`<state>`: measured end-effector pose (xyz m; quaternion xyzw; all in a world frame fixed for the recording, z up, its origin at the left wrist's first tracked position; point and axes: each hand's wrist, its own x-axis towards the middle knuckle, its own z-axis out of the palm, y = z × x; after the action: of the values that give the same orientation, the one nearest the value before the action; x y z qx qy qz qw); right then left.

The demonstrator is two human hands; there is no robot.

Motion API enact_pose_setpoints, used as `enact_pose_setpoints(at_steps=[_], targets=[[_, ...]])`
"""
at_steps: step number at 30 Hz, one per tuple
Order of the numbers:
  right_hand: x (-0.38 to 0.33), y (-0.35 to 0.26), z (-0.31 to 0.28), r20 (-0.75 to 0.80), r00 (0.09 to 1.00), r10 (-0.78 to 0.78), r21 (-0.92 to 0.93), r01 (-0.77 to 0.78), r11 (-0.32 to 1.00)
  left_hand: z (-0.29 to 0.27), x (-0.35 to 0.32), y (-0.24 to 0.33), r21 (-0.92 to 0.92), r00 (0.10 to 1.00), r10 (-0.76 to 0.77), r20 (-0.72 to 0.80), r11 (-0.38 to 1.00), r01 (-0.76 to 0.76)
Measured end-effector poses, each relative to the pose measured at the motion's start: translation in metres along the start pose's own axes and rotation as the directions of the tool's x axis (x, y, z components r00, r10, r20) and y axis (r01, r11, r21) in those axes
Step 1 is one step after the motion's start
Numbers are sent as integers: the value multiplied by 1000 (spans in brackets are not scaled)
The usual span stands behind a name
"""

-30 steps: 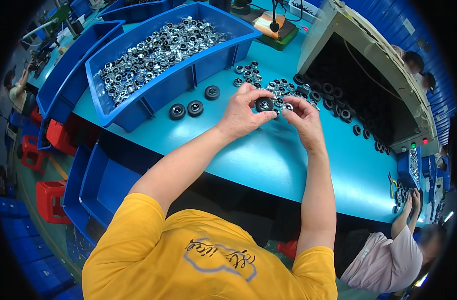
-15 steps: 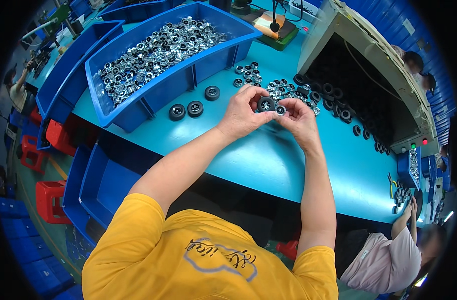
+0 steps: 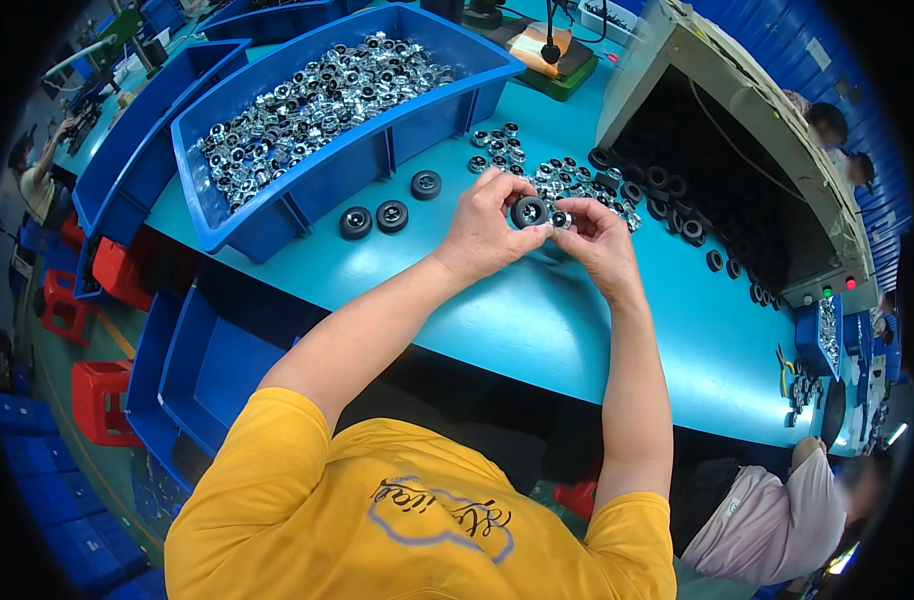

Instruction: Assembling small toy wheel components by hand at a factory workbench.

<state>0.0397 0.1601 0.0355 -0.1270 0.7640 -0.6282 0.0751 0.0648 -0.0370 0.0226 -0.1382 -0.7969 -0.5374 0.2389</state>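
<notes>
My left hand [image 3: 485,228] is closed on a small wheel [image 3: 529,211], a black tyre with a hub seated in its middle. Fingertips and thumb pinch it by the rim. Close against it, a chrome wheel hub [image 3: 561,219] is pinched between the thumb and fingers of my right hand [image 3: 605,250]. Both hands hover just above the turquoise table [image 3: 522,320]. Left of them, several tyred wheels [image 3: 391,216] lie flat. Loose chrome hubs [image 3: 567,180] are spread behind my fingers, and black tyres [image 3: 689,228] are scattered to the right.
A large blue bin [image 3: 307,195] full of chrome hubs stands at the left. At the right, a beige box-shaped machine [image 3: 827,240] has a dark opening piled with tyres. A co-worker in a pale shirt [image 3: 767,525] sits at the lower right, near yellow-handled pliers [image 3: 783,375].
The wheel in my left hand has tilted slightly and shifted a little left. My right hand still pinches the hub. The co-worker's arm has drawn back from the small parts.
</notes>
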Motion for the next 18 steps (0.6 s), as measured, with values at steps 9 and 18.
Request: enact_pose_setpoints(at_steps=[9,18], targets=[[-2,-3,1,12,1000,16,-28,-16,999,3,-1,0,36,996,88,-27,996,-87],[-1,-2,0,30,999,13,-36,-11,999,3,-2,-1,37,996,85,-23,996,-84]])
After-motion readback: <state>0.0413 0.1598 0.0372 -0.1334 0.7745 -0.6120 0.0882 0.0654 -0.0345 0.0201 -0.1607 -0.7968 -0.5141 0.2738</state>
